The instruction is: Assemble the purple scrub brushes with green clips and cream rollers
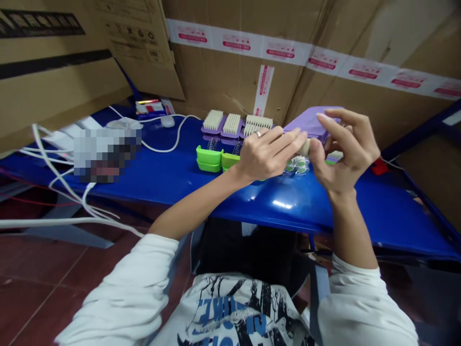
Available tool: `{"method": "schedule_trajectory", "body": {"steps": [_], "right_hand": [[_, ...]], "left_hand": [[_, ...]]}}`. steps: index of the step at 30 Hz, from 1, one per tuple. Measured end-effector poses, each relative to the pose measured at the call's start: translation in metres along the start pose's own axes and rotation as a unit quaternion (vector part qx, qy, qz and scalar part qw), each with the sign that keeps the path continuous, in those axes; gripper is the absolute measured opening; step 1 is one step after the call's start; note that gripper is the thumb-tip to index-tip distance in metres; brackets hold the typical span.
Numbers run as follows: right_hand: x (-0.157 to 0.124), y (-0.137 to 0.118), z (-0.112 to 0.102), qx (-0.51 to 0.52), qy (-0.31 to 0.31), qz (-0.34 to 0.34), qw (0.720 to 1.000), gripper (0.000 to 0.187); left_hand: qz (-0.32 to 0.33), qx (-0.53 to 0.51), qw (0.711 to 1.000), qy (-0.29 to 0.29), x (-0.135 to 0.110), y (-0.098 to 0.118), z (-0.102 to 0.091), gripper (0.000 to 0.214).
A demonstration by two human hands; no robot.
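Observation:
My right hand grips a flat purple plastic part, holding it tilted above the blue table. My left hand, a ring on one finger, has its fingers curled and pinches a small pale bristle piece against the underside of the purple part. Below my hands lie small green and clear pieces. Behind them, several purple brushes with white bristles stand in a row. Green plastic shells sit just left of my left hand.
Large cardboard boxes with red-and-white tape wall in the table's far side. White cables trail off the left edge beside a blurred patch. A white mouse-like object and a small red item lie on the table.

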State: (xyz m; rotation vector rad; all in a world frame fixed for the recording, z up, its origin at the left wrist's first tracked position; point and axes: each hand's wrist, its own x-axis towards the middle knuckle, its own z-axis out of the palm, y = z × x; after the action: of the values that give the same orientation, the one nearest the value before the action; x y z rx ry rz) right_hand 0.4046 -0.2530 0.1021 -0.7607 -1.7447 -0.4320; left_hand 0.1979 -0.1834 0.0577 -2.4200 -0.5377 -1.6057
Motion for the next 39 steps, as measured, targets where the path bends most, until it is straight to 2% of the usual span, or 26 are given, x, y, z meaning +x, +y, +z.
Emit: {"method": "schedule_trajectory", "body": {"steps": [3, 6, 10, 13, 18, 24, 27, 31, 36, 39], "right_hand": [[0.004, 0.003, -0.002, -0.012, -0.026, -0.02, 0.999, 0.038], [0.008, 0.0, -0.01, -0.042, -0.068, -0.012, 0.997, 0.045], [0.012, -0.003, -0.019, 0.014, -0.144, 0.022, 0.989, 0.046], [0.012, 0.008, -0.02, 0.046, -0.171, 0.001, 0.984, 0.046], [0.01, 0.026, -0.018, 0.075, -0.153, -0.068, 0.983, 0.05], [-0.002, 0.008, -0.007, 0.041, -0.122, -0.039, 0.991, 0.064], [-0.006, 0.001, -0.002, 0.045, -0.1, -0.037, 0.993, 0.069], [-0.004, 0.0, -0.006, 0.067, -0.087, -0.042, 0.993, 0.068], [0.003, 0.004, -0.016, 0.101, -0.172, -0.031, 0.979, 0.066], [0.003, 0.003, -0.015, 0.052, -0.163, -0.039, 0.984, 0.058]], "left_hand": [[-0.027, -0.012, 0.999, -0.037, -0.001, 0.001, 0.0, 0.042], [-0.055, -0.021, 0.998, -0.035, 0.0, 0.004, -0.002, 0.042], [-0.08, -0.053, 0.995, -0.035, 0.002, 0.006, -0.005, 0.036], [-0.089, -0.092, 0.992, -0.023, 0.002, 0.004, -0.005, 0.032], [-0.095, -0.107, 0.989, -0.02, 0.001, 0.001, -0.003, 0.031], [0.015, -0.04, 0.998, -0.053, -0.007, -0.004, 0.006, 0.037], [0.033, -0.03, 0.997, -0.058, -0.01, -0.004, 0.008, 0.039], [0.003, -0.061, 0.997, -0.05, -0.011, 0.0, 0.003, 0.035], [-0.074, -0.09, 0.993, 0.01, -0.01, 0.001, 0.002, 0.032], [-0.089, -0.106, 0.99, 0.011, -0.005, 0.002, 0.004, 0.04]]}}
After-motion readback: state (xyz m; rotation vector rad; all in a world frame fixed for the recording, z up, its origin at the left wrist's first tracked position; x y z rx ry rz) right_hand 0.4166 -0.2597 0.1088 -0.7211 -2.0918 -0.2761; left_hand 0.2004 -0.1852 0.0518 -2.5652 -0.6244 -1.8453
